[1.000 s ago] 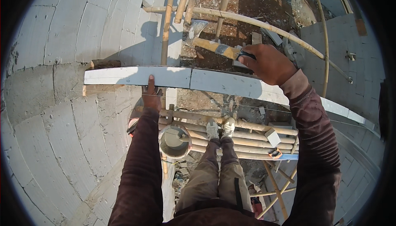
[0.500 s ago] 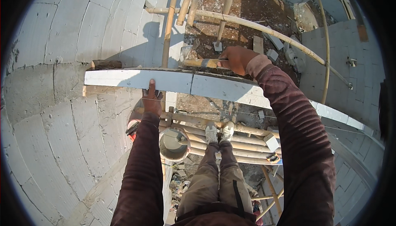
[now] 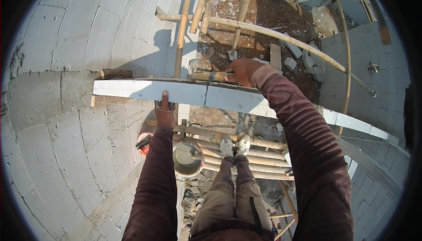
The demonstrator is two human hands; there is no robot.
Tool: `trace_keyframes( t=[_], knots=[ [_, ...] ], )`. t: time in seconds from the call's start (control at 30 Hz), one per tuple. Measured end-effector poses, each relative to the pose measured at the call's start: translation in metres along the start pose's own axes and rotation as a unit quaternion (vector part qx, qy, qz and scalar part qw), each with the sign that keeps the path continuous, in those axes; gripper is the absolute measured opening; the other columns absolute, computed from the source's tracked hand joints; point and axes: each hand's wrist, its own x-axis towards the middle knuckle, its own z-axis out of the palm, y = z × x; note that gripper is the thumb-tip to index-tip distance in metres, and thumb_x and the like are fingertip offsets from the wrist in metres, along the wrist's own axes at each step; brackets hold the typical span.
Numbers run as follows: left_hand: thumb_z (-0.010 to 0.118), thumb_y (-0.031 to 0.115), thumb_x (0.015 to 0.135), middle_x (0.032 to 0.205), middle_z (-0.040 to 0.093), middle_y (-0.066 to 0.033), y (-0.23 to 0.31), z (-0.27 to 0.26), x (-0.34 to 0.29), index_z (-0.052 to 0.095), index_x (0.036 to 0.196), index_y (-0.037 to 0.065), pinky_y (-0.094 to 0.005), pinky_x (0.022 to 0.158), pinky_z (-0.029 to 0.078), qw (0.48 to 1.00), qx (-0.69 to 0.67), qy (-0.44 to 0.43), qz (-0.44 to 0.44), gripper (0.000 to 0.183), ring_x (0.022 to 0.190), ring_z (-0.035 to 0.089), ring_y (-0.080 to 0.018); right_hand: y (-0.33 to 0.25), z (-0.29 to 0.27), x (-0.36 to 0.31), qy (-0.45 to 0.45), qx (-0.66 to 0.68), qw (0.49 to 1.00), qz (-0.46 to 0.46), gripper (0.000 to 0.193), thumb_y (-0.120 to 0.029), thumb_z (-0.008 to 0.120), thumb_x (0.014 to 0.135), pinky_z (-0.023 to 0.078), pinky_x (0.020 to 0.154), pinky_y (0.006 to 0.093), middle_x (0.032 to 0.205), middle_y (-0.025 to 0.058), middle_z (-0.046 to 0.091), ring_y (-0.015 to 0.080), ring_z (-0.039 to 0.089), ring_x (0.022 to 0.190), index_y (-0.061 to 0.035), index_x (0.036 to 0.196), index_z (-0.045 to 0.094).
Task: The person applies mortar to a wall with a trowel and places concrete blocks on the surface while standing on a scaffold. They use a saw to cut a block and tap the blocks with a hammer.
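Note:
My left hand [image 3: 165,114] is at the near edge of a row of pale blocks [image 3: 187,92], with one finger stretched up flat against a block. Its other fingers are partly hidden near the block's lower edge. A dark vertical joint parts this block from the one to its right. Just beyond the row's far edge, my right hand [image 3: 243,71] is closed round a wooden-handled tool [image 3: 210,76]. The round handle has a dark band and points left. I cannot make out the tool's head. A thin string runs along the near side of the blocks.
A mortar bucket [image 3: 187,158] stands beside my left forearm on bamboo poles [image 3: 246,158], where my feet rest. A red object [image 3: 144,143] lies left of it. A bamboo rail [image 3: 263,31] and uprights stand beyond the row. A block wall [image 3: 57,122] rises at left; rubble covers the ground below.
My right hand and the wooden-handled tool have come lower and to the left, closer to the block row. My left hand keeps its place on the block. The whole view has shifted slightly.

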Motion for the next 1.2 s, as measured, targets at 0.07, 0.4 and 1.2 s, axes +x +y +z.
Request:
trace_keyframes(
  t=[0.07, 0.4, 1.2],
  knots=[
    [0.083, 0.045, 0.083, 0.137, 0.051, -0.0064, 0.001, -0.001, -0.002, 0.040, 0.145, 0.013, -0.0437, 0.111, 0.039, 1.000, 0.009, 0.000, 0.006, 0.082, 0.127, 0.051, -0.0260, -0.002, 0.000, 0.000, -0.032, -0.034, 0.999, -0.025, 0.046, -0.043, 0.061, 0.100, 0.052, 0.093, 0.0462, 0.116, 0.0197, 0.071, 0.0381, 0.067, 0.110, -0.0083, 0.129, 0.068],
    [0.083, 0.048, 0.082, 0.137, 0.050, -0.0067, -0.001, 0.000, -0.002, 0.040, 0.144, 0.012, -0.0446, 0.112, 0.038, 1.000, 0.014, -0.004, 0.009, 0.084, 0.126, 0.051, -0.0261, 0.004, 0.005, -0.001, -0.034, 0.011, 0.999, -0.031, 0.046, -0.043, 0.060, 0.100, 0.051, 0.095, 0.0459, 0.120, 0.0204, 0.070, 0.0391, 0.065, 0.114, -0.0122, 0.133, 0.066],
    [0.084, 0.050, 0.080, 0.138, 0.050, -0.0061, -0.003, -0.004, 0.000, 0.036, 0.148, 0.011, -0.0451, 0.110, 0.037, 1.000, 0.022, 0.009, -0.005, 0.092, 0.127, 0.050, -0.0277, 0.015, 0.001, -0.016, -0.023, -0.006, 1.000, -0.019, 0.051, -0.046, 0.062, 0.098, 0.052, 0.093, 0.0449, 0.115, 0.0213, 0.071, 0.0396, 0.066, 0.111, -0.0061, 0.130, 0.066]
  ],
)
